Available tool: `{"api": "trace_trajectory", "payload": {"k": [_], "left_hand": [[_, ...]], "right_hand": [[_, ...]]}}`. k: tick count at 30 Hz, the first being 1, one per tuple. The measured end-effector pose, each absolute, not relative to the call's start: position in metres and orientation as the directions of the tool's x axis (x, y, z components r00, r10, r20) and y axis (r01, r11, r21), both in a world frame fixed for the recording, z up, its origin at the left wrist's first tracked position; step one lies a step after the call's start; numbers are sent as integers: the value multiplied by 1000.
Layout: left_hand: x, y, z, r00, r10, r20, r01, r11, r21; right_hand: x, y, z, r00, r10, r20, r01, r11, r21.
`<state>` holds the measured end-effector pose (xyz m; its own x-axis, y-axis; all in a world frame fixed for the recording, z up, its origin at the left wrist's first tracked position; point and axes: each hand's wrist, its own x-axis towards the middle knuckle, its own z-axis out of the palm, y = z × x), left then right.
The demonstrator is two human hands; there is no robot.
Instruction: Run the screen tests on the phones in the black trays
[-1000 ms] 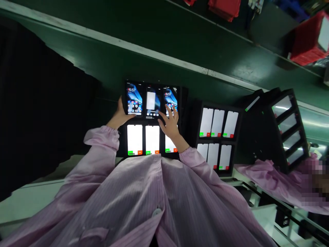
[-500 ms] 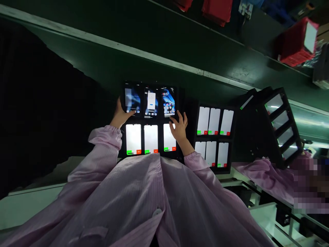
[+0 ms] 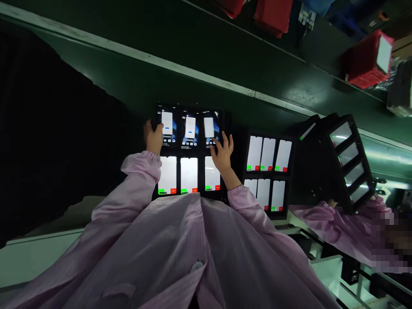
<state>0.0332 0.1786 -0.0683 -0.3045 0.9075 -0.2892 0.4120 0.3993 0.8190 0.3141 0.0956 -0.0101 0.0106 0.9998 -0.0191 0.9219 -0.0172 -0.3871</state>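
On my feed: upper-right smartphone [image 3: 212, 128] just beyond the nearer right hand [image 3: 222, 159], long axis fore-and-aft; fingers spread. Left hand [image 3: 154, 138]: I can't make out grip.

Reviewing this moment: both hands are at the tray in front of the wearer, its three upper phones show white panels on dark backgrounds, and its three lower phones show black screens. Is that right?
Only the last part is wrong: the head view shows the three lower phones lit white, not black, with green and red patches at the bottom. The rest stands.
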Motion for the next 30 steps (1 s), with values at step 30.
{"api": "trace_trajectory", "payload": {"k": [30], "left_hand": [[37,185,-75,-477,789,-388,326,568,756]], "right_hand": [[231,158,-1,-245,963,-113,887,175,-428]]}}
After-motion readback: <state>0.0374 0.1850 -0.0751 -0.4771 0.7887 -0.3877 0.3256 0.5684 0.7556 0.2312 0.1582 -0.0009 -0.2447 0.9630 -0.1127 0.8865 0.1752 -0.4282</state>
